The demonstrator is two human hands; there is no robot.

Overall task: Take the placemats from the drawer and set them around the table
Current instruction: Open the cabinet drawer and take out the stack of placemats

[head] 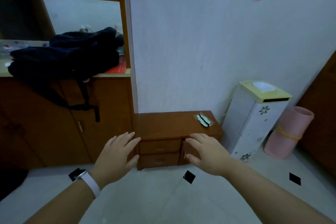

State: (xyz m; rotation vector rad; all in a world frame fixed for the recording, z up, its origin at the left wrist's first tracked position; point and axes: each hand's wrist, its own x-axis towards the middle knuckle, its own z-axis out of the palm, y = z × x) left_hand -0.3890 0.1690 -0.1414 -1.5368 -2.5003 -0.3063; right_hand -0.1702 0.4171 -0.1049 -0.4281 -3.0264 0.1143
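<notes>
Left-hand fingers (131, 141) are straight and spread, holding nothing; right-hand fingers (194, 140) are likewise apart and empty. Both palms face down just below mid-frame. The left hand (116, 158) overlaps the left edge of a small wooden chest (169, 123), and the right hand (209, 154) covers its right-hand door; whether they touch it cannot be told. Between the hands, the upper drawer (160, 146) and lower drawer (159, 160) are closed, their contents hidden. Both forearms run to the bottom corners, with a white-strapped watch (91, 182) on the left wrist.
</notes>
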